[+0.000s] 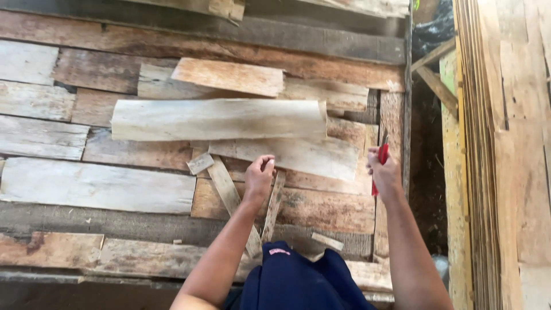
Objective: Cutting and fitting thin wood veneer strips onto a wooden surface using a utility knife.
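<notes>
Pinching the near edge of a pale veneer sheet [287, 154] at centre, the left hand [259, 177] should lift slowly — the right hand [383, 172], fist closed around a red-handled tool [381, 162], stays clear — thin wood probably splits.

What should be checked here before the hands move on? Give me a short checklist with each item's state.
1. Left hand resting on the thin wood strip: ok.
2. Right hand closed on the red-handled tool: ok.
3. Tool's working end visible: cannot tell.
4. Both hands clear of each other: ok.
5. Pale curled veneer sheet lies flat: not ok, its edges curl.
6. Veneer stack at the right stands upright: ok.
</notes>
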